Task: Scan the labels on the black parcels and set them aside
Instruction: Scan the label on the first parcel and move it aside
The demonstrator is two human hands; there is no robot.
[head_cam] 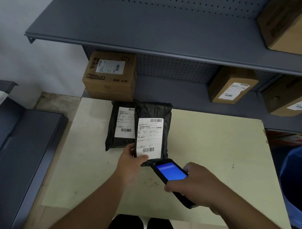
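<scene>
My left hand pinches the lower left corner of a black poly-mailer parcel, thumb pressed onto its white shipping label, holding it tilted up toward me at about 12 o'clock from my hands. My right hand is wrapped around a handheld scanner with a lit blue screen, its nose just under the parcel's bottom edge. A second black parcel lies flat on the pale table at 11 o'clock, partly behind the held one. The bag looks soft, light and crinkly, and I judge the film slippery, so gripping a corner with the thumb on the paper label seems safest and keeps the barcodes flat and uncovered.
</scene>
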